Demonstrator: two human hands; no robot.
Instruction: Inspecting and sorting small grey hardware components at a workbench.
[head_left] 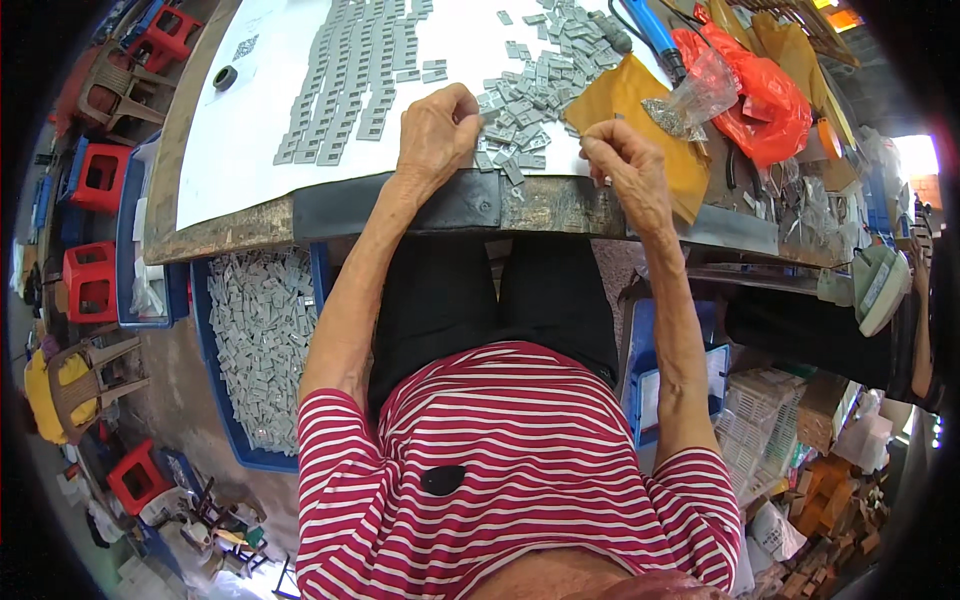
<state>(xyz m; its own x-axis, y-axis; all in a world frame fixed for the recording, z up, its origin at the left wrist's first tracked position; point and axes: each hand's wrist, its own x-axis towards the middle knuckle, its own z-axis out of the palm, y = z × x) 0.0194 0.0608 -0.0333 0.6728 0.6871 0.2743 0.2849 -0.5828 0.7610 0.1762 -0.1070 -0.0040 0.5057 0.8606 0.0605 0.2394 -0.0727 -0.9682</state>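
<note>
My left hand (438, 132) rests at the near edge of the white work sheet (240, 140), its fingers pinched on a small grey plastic part at the edge of a loose heap of grey parts (535, 70). My right hand (625, 165) hovers just right of that heap, over a yellow envelope (625, 95), thumb and fingers pinched on something tiny that I cannot make out. Rows of the same grey parts (350, 80) lie lined up on the sheet to the left of my left hand.
A blue crate of grey parts (262, 350) stands on the floor at my left. A blue-handled tool (655, 35), red plastic bags (765, 95) and a clear bag of small metal bits (690, 105) lie at the table's right. Red stools (95, 230) stand left; white baskets (765, 420) lower right.
</note>
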